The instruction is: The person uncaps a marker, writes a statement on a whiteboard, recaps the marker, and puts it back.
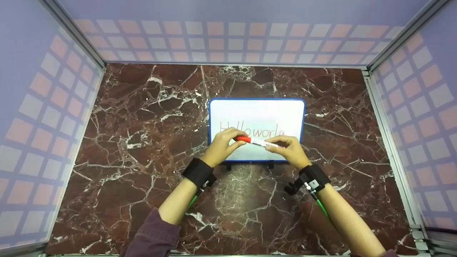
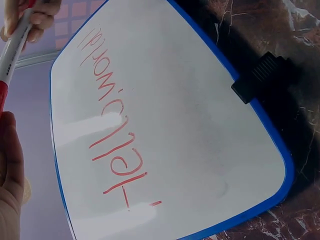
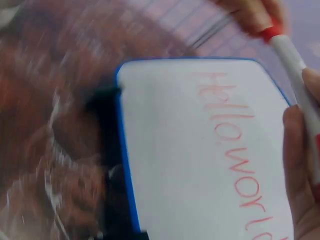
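Observation:
A white marker [image 1: 257, 142] with a red cap [image 1: 243, 139] is held level between both hands, above the lower part of a whiteboard [image 1: 250, 110]. My left hand [image 1: 221, 145] pinches the cap end between thumb and fingers. On the opposite end, my right hand [image 1: 291, 150] grips the white barrel [image 3: 295, 67]. Cap and barrel meet in line; how firmly the cap sits cannot be told. Red handwriting [image 2: 107, 90] reading "Hello world" runs across the blue-framed board, partly hidden by the hands in the head view.
Black clip-like feet [image 2: 260, 75] hold the board's near edge. Around it lies a dark red marbled tabletop [image 1: 142, 142]. Pale walls with pink and white squares [image 1: 214, 43] enclose the back and sides. Both wrists wear black straps [image 1: 198, 173] with green cables.

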The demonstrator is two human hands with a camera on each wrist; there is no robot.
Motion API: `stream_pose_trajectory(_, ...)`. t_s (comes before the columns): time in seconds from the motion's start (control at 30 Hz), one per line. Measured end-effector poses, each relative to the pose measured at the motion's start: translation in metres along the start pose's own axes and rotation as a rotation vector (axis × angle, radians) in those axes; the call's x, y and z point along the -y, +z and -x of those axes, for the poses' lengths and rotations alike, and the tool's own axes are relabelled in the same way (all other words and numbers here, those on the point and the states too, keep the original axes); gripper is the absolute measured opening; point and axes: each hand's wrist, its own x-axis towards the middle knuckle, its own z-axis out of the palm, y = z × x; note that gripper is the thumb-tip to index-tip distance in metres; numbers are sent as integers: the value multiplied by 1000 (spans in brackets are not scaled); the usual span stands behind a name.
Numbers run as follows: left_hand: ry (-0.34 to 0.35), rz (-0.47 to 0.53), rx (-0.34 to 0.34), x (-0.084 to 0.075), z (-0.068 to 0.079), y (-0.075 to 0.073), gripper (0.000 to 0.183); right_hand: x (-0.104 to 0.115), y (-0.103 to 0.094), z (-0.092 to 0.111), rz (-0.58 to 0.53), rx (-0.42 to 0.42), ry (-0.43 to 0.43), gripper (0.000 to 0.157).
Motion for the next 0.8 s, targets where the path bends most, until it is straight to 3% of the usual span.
stream_pose_trajectory(0.17,14,-9,15,1,1,-1,22,18,0,8,268,92,-104,27)
stream_pose_trajectory(0.3,-1,-24,-1,6,3,-8,27,24,-1,13,379,78,-164,24)
stream_pose_trajectory(0.53,-150,-135,-193,35,8,-37,32,10,0,22,406,35,-209,24)
stream_pose_trajectory(0.63,-215,-171,-275,54,14,-51,36,-12,0,23,411,37,-203,25)
stream_pose_trajectory(0.8,-283,-229,-330,80,27,-67,43,-43,1,24,438,53,-238,26)
